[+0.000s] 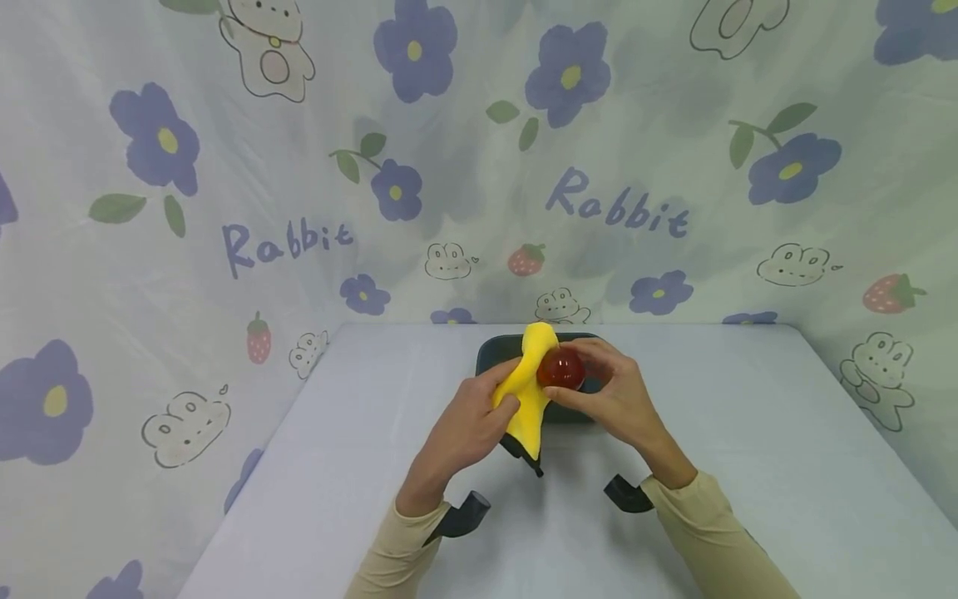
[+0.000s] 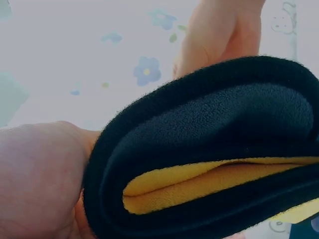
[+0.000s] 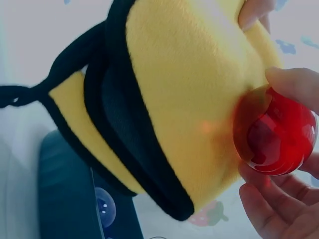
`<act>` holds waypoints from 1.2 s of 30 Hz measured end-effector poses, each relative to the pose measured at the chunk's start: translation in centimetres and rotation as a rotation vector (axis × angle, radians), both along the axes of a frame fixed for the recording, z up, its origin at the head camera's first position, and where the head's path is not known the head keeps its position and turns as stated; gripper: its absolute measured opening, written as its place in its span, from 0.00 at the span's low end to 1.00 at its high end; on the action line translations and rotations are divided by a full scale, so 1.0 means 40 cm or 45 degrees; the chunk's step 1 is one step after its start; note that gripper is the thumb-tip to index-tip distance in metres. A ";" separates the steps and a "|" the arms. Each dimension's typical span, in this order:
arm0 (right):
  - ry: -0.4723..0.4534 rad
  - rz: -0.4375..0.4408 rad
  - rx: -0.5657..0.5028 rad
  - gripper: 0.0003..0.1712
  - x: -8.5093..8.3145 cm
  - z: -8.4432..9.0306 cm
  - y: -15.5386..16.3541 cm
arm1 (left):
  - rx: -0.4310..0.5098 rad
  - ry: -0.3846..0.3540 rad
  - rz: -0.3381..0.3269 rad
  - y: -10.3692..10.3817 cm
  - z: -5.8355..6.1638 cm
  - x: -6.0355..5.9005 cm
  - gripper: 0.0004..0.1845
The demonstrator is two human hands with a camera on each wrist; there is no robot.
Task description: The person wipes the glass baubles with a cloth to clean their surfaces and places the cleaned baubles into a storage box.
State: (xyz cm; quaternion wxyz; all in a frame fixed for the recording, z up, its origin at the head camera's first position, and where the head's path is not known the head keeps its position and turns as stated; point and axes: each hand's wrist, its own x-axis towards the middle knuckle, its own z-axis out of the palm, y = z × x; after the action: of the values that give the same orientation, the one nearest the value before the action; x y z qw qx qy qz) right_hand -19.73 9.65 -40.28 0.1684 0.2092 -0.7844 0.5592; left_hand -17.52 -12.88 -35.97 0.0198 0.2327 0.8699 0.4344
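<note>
A yellow fleecy cloth [image 1: 530,408] with black edging hangs from my left hand [image 1: 467,424], pinched between thumb and fingers. In the left wrist view its black-bound edge [image 2: 144,119] gapes open, with dark lining and yellow fabric inside. A glossy, see-through red ball [image 1: 563,370] sits between the thumb and fingers of my right hand [image 1: 624,399]. The ball is against the yellow face of the cloth, as the right wrist view shows. A twisted black cord [image 3: 20,94] trails off the cloth's edge.
Behind the hands, a dark green container [image 1: 490,351] stands on the white table [image 1: 397,391]. A shiny round thing [image 3: 104,206] shows in it in the right wrist view. A patterned curtain [image 1: 464,166] hangs at the back and sides. Black tubes [image 1: 464,514] are fixed at both wrists.
</note>
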 end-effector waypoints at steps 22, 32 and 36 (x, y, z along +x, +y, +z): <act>-0.134 -0.036 0.135 0.35 0.003 -0.004 -0.011 | 0.062 0.076 0.097 -0.003 0.016 0.012 0.28; -0.084 -0.028 0.195 0.37 0.020 0.005 -0.023 | 0.076 0.076 0.109 -0.006 0.016 0.011 0.27; -0.063 0.004 0.186 0.36 0.029 0.010 -0.028 | 0.076 0.070 0.108 -0.007 0.015 0.008 0.27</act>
State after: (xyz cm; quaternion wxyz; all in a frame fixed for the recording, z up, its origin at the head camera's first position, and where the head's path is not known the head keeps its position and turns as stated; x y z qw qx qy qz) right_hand -18.58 8.51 -39.87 0.1322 0.2082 -0.8266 0.5059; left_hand -17.21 -13.15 -35.39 -0.0294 0.2081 0.8658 0.4540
